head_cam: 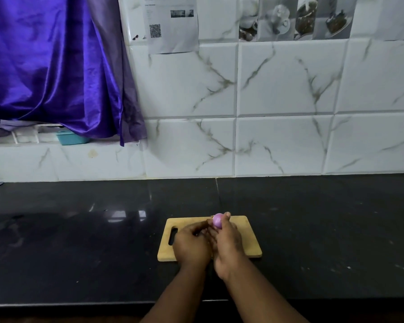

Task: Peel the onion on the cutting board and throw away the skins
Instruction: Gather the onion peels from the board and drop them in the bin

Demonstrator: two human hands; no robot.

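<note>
One small, round, glossy purple onion (218, 220) sits over the far edge of the one pale wooden cutting board (247, 238) on the black worktop (79, 241), gripped by the right hand (228, 241); the left hand (191, 245) has its fingers (202, 227) curled just left of the onion, and whether they pinch skin cannot be told.

— How's the light where you stand?
— Dim and cool. My black counter (79, 241) shows pale window glare far left, and my fingers (197, 229) look soft with blur.
— And the edges?
— The wall tiles (285, 145) bow outward; the purple curtain (51, 66) gleams.
</note>
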